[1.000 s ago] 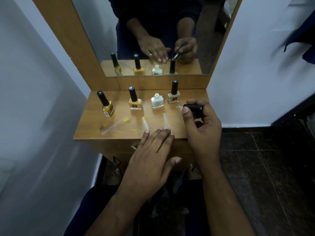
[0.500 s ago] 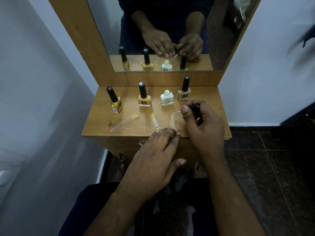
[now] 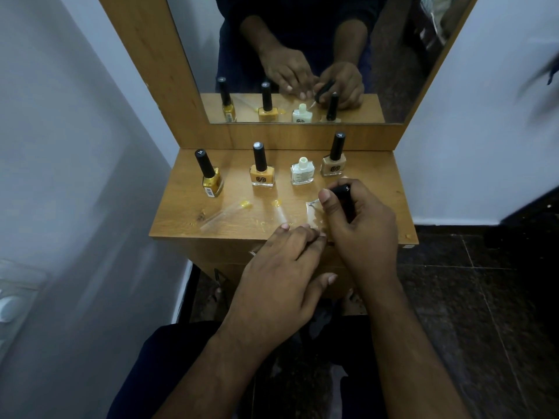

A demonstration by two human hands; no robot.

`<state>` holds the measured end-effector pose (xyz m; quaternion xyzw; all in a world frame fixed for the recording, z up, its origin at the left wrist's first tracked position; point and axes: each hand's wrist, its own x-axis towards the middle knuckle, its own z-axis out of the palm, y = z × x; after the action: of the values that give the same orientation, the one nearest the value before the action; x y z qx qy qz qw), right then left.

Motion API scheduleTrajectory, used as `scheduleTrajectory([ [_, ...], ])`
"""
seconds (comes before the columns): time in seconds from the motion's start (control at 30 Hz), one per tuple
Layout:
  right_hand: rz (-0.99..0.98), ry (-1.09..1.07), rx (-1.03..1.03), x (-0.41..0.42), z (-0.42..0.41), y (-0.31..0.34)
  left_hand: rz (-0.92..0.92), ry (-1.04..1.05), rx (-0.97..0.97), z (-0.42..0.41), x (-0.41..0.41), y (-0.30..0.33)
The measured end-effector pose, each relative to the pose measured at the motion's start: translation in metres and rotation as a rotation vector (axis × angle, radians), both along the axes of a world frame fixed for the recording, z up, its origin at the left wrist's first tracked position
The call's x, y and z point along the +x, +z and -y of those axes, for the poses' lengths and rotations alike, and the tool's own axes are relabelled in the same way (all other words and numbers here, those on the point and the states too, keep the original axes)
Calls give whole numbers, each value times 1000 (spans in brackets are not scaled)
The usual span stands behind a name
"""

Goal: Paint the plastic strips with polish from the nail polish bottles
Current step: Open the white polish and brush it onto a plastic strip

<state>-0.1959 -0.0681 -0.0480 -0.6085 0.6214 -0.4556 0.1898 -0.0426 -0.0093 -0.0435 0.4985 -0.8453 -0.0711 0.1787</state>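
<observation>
Head cam looking down at a small wooden table (image 3: 187,204) with a mirror (image 3: 302,55) standing at its far edge; four nail polish bottles sit in a row along the far side: a gold bottle (image 3: 212,182) on the left with its black cap tilted, an orange bottle (image 3: 262,173) next to it, then an open white bottle (image 3: 302,173) with no cap on, and a beige bottle (image 3: 333,163) on the right.

Right hand (image 3: 360,225) has its fingers curled round the black brush cap (image 3: 343,195), thumb on top, and the brush tip is down at the far end of the right strip (image 3: 314,211); can't really make out the bristles. Left hand (image 3: 281,273) lies flat with straight fingers, the tips pressing the near end of that same clear strip right at the table's near edge, just beside the right hand.

Two more clear plastic strips are further left: the middle strip (image 3: 279,210) has a yellow dab at its far end; the left strip (image 3: 225,213) lies slanted with a yellow blob at its far tip; some yellowish smears on the wood between them.

Mirror shows both hands and the bottles from the other side; dark tiled floor (image 3: 484,297) on the right, white wall (image 3: 75,146) on the left.
</observation>
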Motion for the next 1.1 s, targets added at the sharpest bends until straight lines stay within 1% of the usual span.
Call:
scheduleTrajectory([
  [0.1, -20, 1, -4, 2, 0, -1, -3, 2, 11, 0, 0, 0],
  [0.27, 115, -19, -48, 0, -1, 1, -7, -2, 13, 0, 0, 0],
  [0.4, 110, 11, -66, 0, -3, 3, -35, 3, 24, 1, -1, 1],
  [0.53, 150, -18, -112, -1, -3, 3, -79, -1, 39, 2, -3, 1],
  [0.7, 200, -62, -142, -2, -2, 5, -138, -1, 119, 6, -7, 1],
  [0.77, 207, -51, -132, -1, -2, 5, -134, 12, 152, 7, -10, 2],
  [0.83, 175, -15, -100, -1, -3, 4, -134, 21, 161, 8, -11, 4],
  [1.0, 8, 6, -30, 0, -2, 0, -136, 22, 138, 10, -11, 5],
  [1.1, -18, -9, -15, 0, 0, -1, -137, 25, 135, 11, -10, 4],
])
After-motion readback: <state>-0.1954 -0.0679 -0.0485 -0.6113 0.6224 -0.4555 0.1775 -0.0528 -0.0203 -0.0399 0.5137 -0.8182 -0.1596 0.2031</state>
